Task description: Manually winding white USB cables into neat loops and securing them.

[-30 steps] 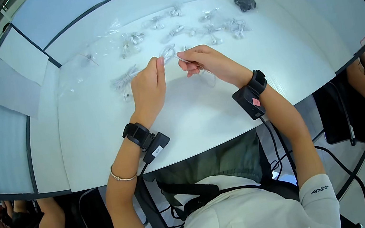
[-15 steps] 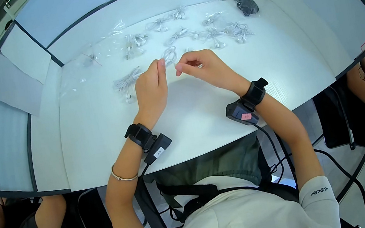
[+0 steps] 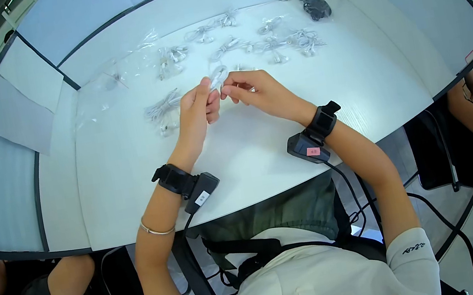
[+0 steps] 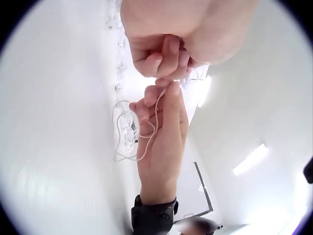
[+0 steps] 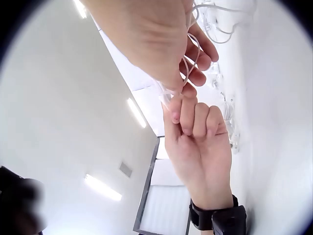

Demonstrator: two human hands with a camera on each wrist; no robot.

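Above the white table (image 3: pixel 249 145) the two hands meet at a looped white cable (image 3: pixel 218 77). The left hand (image 3: pixel 195 112) pinches the coil between thumb and curled fingers. Close beside it, the right hand (image 3: pixel 261 90) pinches the cable near the coil with thumb and index finger. In the left wrist view a thin loop of cable (image 4: pixel 119 142) hangs by the right hand (image 4: pixel 164 142). The right wrist view shows the left hand (image 5: pixel 200 142) with fingers folded and a white piece at its thumb. The fingers partly hide the gripped part.
Several bundled white cables (image 3: pixel 306 41) lie across the back of the table, with another bundle (image 3: pixel 162 107) left of the left hand. Clear plastic bags (image 3: pixel 134 58) are at the back left. A dark bagged item (image 3: pixel 316 6) sits back right. Low panels (image 3: pixel 194 4) enclose the table.
The right hand has moved left, closer to the left hand. The left hand has turned, and its curled fingers now show. The loose cable below the right hand no longer shows in the head view.
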